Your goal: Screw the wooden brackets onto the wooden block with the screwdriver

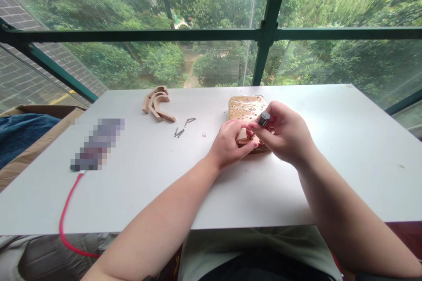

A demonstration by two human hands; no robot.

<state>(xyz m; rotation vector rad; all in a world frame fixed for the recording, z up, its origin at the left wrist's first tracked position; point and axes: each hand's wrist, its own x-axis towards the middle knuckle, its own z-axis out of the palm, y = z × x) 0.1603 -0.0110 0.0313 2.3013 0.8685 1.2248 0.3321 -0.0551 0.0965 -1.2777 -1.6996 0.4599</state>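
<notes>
1. At a white worktop (132, 202) beside a window, we hold a pale wooden piece (242, 135) in our left hand (229, 145), thumb and fingers drawn in narrow about it
2. We close our right hand (286, 134) around a dark-handled tool (263, 118), tilted, its lower end down beside the wooden piece
3. Beneath both hands we see a speckled, shiny block (244, 103), the wooden piece over its near part, a little right of the worktop's middle and closer to the far edge than the near one
4. Toward the far-left corner we find curved wooden parts (160, 103) bunched together, with metal fasteners (180, 133) scattered just nearer to us, too small to identify
5. By the left edge we note a pixelated object (97, 145), its red cable (62, 215) dropping over the near edge
</notes>
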